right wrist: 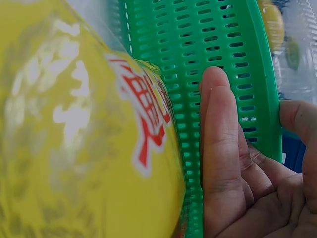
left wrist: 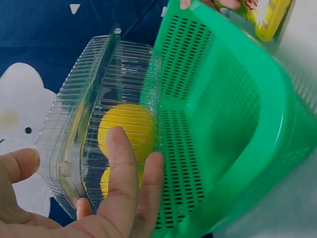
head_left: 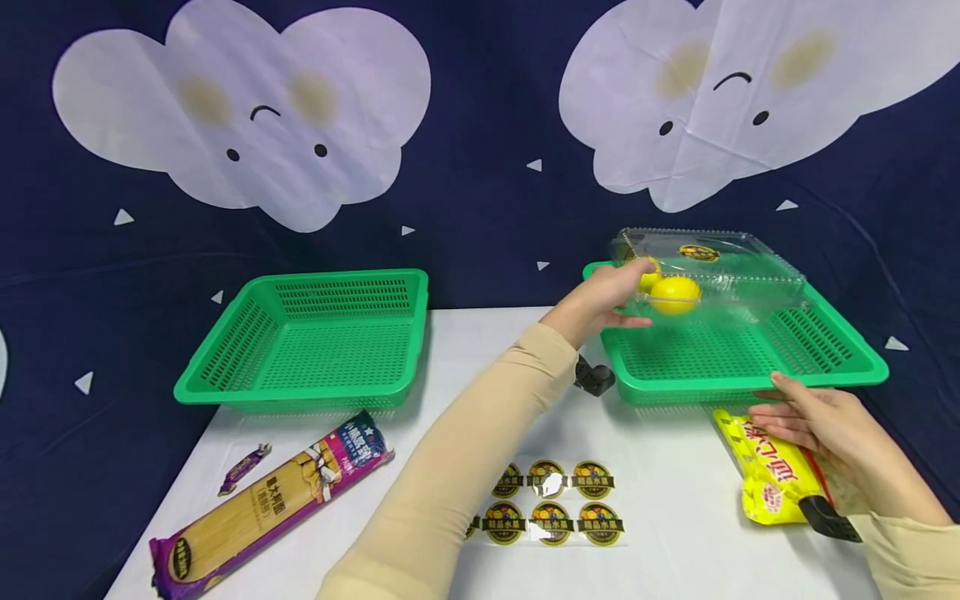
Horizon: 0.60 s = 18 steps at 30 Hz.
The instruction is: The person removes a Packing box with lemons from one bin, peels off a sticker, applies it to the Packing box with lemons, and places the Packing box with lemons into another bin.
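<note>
My left hand point(head_left: 600, 296) grips the left end of a clear plastic clamshell box point(head_left: 738, 258), thumb on one side and fingers on the other. Yellow fruits point(head_left: 675, 295) show through its wall, and a round label is on it. The box is tilted, over the back of the right green basket point(head_left: 675, 386). At that basket's front edge, my right hand point(head_left: 832, 417) holds the rim, the thumb over the top and straight fingers point(right wrist: 220, 144) along the outer perforated wall. Just below this hand lies a yellow packet point(head_left: 772, 467) with red characters.
Another green basket point(head_left: 300, 397) stands at the left. In front of it lie a pasta packet point(head_left: 270, 508) and a small purple-wrapped sweet point(head_left: 244, 469). A sheet of round fruit stickers point(head_left: 551, 504) lies mid-table, partly behind my left sleeve. A dark cloud-patterned cloth point(head_left: 487, 167) hangs behind.
</note>
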Motion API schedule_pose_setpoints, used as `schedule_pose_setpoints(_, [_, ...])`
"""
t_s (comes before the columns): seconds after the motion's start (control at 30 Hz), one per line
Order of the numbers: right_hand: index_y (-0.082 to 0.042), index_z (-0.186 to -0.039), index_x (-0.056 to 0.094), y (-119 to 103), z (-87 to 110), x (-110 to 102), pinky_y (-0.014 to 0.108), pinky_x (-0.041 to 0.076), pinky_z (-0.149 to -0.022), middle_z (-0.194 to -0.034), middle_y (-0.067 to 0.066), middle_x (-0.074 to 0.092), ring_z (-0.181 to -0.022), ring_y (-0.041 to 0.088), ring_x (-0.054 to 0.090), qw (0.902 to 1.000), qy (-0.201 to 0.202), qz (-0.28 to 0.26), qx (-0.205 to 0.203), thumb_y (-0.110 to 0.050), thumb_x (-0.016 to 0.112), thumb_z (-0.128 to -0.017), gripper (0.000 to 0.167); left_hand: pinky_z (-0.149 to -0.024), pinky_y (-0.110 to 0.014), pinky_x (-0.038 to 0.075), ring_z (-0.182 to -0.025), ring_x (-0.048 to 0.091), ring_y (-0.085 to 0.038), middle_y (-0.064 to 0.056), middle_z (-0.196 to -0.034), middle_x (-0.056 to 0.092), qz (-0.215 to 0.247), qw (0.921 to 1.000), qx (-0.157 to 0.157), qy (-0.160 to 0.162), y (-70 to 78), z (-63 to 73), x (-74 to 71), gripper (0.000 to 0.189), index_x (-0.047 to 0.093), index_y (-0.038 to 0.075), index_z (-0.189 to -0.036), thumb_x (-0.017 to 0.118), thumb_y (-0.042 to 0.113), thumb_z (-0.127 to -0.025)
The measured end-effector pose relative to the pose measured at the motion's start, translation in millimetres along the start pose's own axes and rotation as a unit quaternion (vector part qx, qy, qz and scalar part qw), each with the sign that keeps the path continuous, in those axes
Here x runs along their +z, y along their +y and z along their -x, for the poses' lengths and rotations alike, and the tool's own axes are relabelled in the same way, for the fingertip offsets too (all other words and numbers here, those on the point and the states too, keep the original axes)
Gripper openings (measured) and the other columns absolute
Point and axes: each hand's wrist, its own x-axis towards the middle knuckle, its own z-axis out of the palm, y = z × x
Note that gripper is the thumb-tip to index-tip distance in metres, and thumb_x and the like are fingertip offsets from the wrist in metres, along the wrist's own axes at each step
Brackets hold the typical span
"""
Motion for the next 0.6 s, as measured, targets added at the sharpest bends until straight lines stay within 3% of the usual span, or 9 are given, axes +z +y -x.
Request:
schedule_pose_setpoints(0.13, [0.024, -0.150, 0.030, 0, -0.4, 0, 0.025, 0.067, -0.079, -0.091, -0.004, 0.083, -0.086, 0.007, 0.081, 1.0000, 0.001, 0.008, -0.002, -0.043, 0.044, -0.116, 0.076, -0.088, -0.038, 0.068, -0.155, 0.043, -0.033, -0.006, -0.169, 0.040, -0.008, 0.9999, -0.006, 0.009, -7.4, -3.5, 10.9, 0.070, 0.043, 0.014, -0.162, 0.069, 0.034, -0.101])
schedule_pose_setpoints(0.23, [0.006, -0.131, 0.057, 1, -0.8, -1, 0.026, 0.067, -0.078, -0.091, -0.002, 0.083, -0.085, 0.009, 0.081, 0.9999, -0.002, -0.014, -0.002, -0.040, 0.046, -0.115, 0.050, -0.085, -0.038, 0.069, -0.154, 0.045, -0.032, -0.005, -0.166, 0.044, -0.011, 0.9997, -0.013, 0.019, -13.4, -6.9, 19.1, 0.063, 0.050, 0.015, -0.158, 0.070, 0.035, -0.101])
schedule_pose_setpoints(0.33, [-0.008, -0.116, 0.060, 1, -1.0, -2, 0.027, 0.067, -0.078, -0.091, 0.000, 0.083, -0.085, 0.011, 0.081, 0.9995, -0.003, -0.031, 0.000, -0.039, 0.048, -0.115, 0.033, -0.083, -0.037, 0.069, -0.152, 0.049, -0.028, -0.004, -0.163, 0.048, -0.019, 0.9993, -0.019, 0.025, -20.4, -10.9, 26.0, 0.057, 0.055, 0.016, -0.155, 0.069, 0.035, -0.103])
schedule_pose_setpoints(0.47, [0.012, -0.136, 0.049, 2, -1.6, -1, 0.026, 0.067, -0.078, -0.090, -0.003, 0.083, -0.085, 0.008, 0.081, 1.0000, 0.002, 0.005, -0.001, -0.043, 0.045, -0.115, 0.059, -0.083, -0.037, 0.068, -0.145, 0.054, -0.024, -0.006, -0.159, 0.050, -0.026, 0.9990, -0.016, 0.032, -29.0, -14.4, 32.8, 0.062, 0.050, 0.014, -0.158, 0.070, 0.033, -0.102])
schedule_pose_setpoints(0.6, [0.017, -0.140, 0.044, 2, -2.8, -1, 0.026, 0.067, -0.078, -0.089, -0.005, 0.082, -0.084, 0.008, 0.080, 0.9996, 0.007, 0.028, -0.006, -0.043, 0.044, -0.116, 0.066, -0.086, -0.037, 0.068, -0.141, 0.057, -0.023, -0.008, -0.156, 0.052, -0.037, 0.9987, -0.010, 0.035, -34.7, -15.3, 39.0, 0.064, 0.048, 0.009, -0.158, 0.070, 0.030, -0.102])
